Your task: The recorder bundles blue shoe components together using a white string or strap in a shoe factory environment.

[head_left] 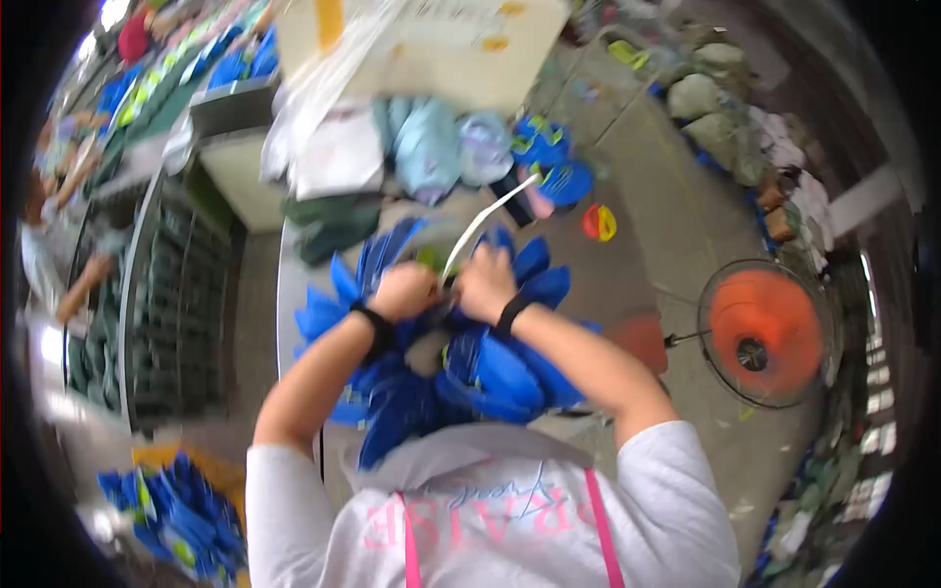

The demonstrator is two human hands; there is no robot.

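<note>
My left hand (407,291) and my right hand (485,284) are close together, both closed, above a ring of blue cloth pieces (392,392) with pointed ends spread outward like petals. From between the hands a narrow white strip (480,220) rises and curves to the upper right. It comes out beside the right hand's fingers, which pinch it. What the left fingers grip is hidden and blurred; something small and dark shows between the two hands.
Folded light-blue cloth (424,147), dark green cloth (328,225), a blue cap (566,183) and a red-yellow ring (600,222) lie beyond. An orange fan (765,328) stands right. A metal rack (176,294) is left, with another person's arm (88,284) beside it. Blue bundles (181,519) lie lower left.
</note>
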